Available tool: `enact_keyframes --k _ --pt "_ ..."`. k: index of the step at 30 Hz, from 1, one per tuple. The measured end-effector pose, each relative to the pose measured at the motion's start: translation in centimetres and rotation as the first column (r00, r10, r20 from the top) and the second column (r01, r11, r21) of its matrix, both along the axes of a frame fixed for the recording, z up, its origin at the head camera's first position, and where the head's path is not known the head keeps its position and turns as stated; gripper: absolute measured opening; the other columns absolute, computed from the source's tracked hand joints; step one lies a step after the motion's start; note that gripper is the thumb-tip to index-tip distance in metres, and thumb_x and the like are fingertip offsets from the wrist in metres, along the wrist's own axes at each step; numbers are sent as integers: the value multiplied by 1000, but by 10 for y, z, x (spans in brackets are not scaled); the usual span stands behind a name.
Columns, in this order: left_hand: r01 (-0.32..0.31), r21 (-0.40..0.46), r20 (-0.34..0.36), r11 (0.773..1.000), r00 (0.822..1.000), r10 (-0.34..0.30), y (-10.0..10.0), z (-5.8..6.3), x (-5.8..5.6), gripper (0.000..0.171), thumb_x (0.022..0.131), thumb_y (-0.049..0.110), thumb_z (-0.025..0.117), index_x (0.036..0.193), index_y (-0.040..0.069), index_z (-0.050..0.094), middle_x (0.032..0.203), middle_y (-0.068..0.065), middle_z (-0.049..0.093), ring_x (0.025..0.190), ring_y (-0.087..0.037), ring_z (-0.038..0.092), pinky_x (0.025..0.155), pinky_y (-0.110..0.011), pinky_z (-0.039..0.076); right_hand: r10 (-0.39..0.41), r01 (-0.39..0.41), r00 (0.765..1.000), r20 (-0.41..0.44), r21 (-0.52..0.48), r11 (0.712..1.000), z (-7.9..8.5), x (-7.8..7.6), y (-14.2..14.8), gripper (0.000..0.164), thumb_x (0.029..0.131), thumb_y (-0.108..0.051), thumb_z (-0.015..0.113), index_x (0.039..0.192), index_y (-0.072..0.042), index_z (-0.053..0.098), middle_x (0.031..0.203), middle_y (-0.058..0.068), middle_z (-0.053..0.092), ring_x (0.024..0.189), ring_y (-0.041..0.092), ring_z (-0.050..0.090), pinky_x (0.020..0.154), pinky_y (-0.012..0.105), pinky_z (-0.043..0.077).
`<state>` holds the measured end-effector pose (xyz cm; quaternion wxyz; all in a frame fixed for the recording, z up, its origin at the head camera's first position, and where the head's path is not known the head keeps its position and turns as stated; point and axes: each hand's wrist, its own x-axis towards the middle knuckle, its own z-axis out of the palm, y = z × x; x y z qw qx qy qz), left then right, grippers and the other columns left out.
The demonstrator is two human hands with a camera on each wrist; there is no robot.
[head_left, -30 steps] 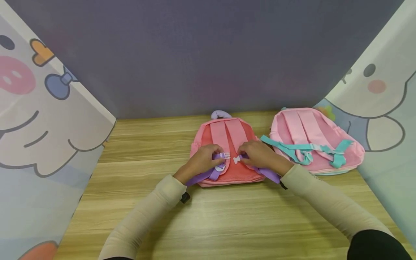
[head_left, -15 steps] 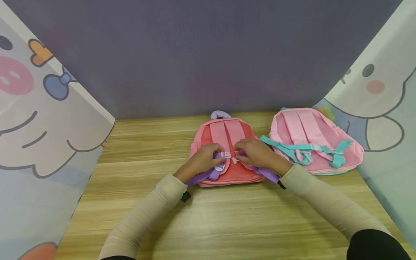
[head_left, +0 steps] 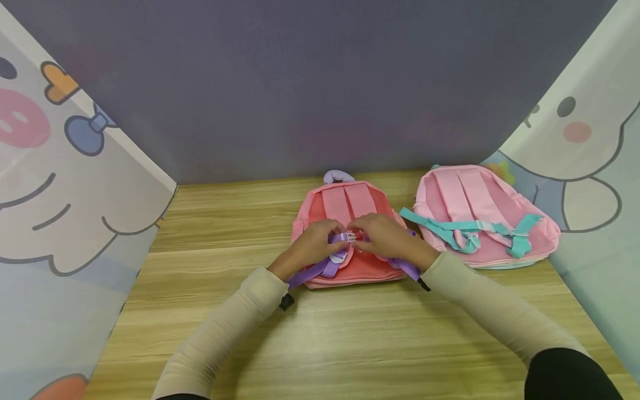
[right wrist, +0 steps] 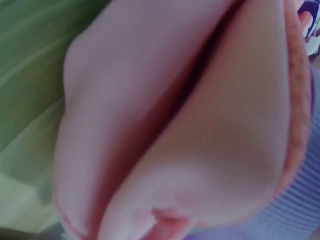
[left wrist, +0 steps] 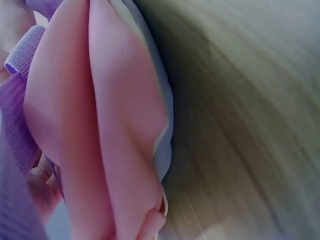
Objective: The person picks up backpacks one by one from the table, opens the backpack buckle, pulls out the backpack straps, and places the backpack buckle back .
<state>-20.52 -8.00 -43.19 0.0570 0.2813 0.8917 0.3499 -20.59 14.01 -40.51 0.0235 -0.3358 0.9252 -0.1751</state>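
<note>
A coral-pink backpack [head_left: 371, 272] lies straps up on the table, its lilac handle [head_left: 338, 176] toward the wall. My left hand [head_left: 313, 245] pinches the white prong half of a buckle [head_left: 351, 237] on a purple strap [head_left: 309, 274]. Over the backpack's right side, my right hand [head_left: 384, 235] has its thumb and fingers at the other buckle half, mostly hidden by them. Both halves meet or nearly meet; whether they are joined cannot be seen. In the left wrist view, pink side fabric [left wrist: 125, 95] and purple webbing [left wrist: 15, 120] fill the near side. The right wrist view shows a pink side pocket [right wrist: 220, 145].
A second, lighter pink backpack [head_left: 537, 236] with teal straps [head_left: 440, 225] lies just to the right, close to my right forearm. A dark wall [head_left: 320, 83] stands behind the wooden table [head_left: 225, 233], with cartoon-printed panels on both sides.
My right hand has moved left, bringing its buckle half from a small gap up to the half in my left hand. My left hand has stayed nearly still.
</note>
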Motion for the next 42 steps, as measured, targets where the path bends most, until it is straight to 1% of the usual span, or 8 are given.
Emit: enact_keyframes --k 4,7,16,25,28,34,39,42 --pt "-2 8 0 1000 1000 2 0 0 0 24 93 26 76 110 10 68 96 0 69 84 -9 61 75 -22 53 -1 1 1000 19 6 1000 -3 0 -3 39 91 -35 77 122 -13 71 94 -1 68 88 17 59 82 36 53" --pt "-2 10 -2 1000 1000 2 1 0 0 24 93 25 76 110 10 68 95 0 69 84 -9 61 74 -21 53 -6 6 999 37 -5 1000 -5 0 -3 35 92 -34 77 119 -13 72 89 -3 66 84 16 57 78 33 51" --pt "-1 16 -9 1000 1000 2 1 0 1 23 93 24 77 109 10 68 95 -2 69 83 -10 62 75 -22 53 -9 11 998 58 -31 999 -9 -3 -5 27 91 -34 78 111 -15 74 86 -5 66 79 13 56 73 30 49" --pt "-8 31 -58 999 998 10 1 -1 2 23 91 23 79 107 10 69 98 -2 69 85 -10 61 76 -22 52 -14 15 1000 24 -30 999 -12 -4 -8 27 90 -35 78 107 -14 74 79 -6 60 76 13 54 69 28 46" --pt "-12 36 -44 999 999 13 1 0 2 22 91 23 78 106 10 69 98 -2 69 85 -10 61 76 -23 52 -9 9 1000 6 -21 1000 -13 -4 -8 25 90 -34 78 106 -14 74 80 -6 60 77 14 54 70 29 46" --pt "-10 48 29 999 1000 9 -2 1 2 19 93 23 76 107 12 67 98 0 69 85 -9 61 76 -22 53 -3 2 1000 -18 -29 1000 -14 -5 -8 24 89 -31 79 107 -15 75 84 -6 63 79 13 55 72 29 46" --pt "-1 42 37 999 999 0 -9 2 1 16 96 25 72 106 13 68 97 1 68 83 -9 59 75 -23 51 -4 3 1000 -11 -34 999 -12 -5 -8 23 89 -29 79 106 -15 76 83 -6 63 79 13 54 71 29 46" --pt "4 41 38 999 999 -6 -13 2 1 13 100 25 68 106 13 68 93 2 67 78 -8 58 71 -23 51 -7 7 1000 -1 -30 1000 -11 -5 -8 24 89 -29 78 108 -14 76 85 -5 64 80 13 55 73 29 47"
